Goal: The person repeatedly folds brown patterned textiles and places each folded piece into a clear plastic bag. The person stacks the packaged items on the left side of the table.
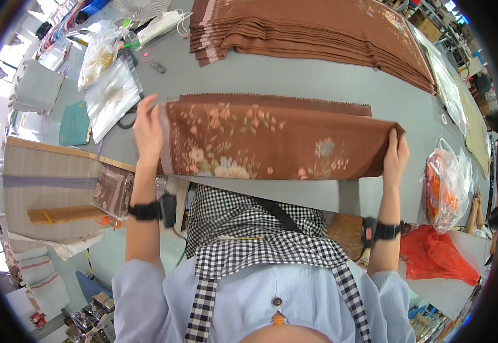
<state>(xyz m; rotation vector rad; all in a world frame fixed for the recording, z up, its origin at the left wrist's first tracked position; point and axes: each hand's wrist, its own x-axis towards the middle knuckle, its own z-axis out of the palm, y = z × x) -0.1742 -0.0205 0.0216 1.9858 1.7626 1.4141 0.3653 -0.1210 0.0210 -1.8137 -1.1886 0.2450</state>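
A brown floral scarf (294, 137), folded into a long strip, lies across the table in front of me. Pale and pink flowers run along it, and a fringed edge shows at the back. My right hand (396, 153) grips its right end, with the fingers at the upper corner and the end raised a little off the tabletop. At the left end, my left hand (147, 131) is beside the pale border, its fingers stretched away from me and slightly blurred. Part of that hand may touch the cloth edge; I cannot tell.
A stack of similar brown scarves (306, 34) lies at the back. Clear plastic bags (111, 100) and a teal pouch (75, 124) are at left, above an open carton (48, 191). A bag with orange contents (443, 186) sits at right near red plastic (437, 257).
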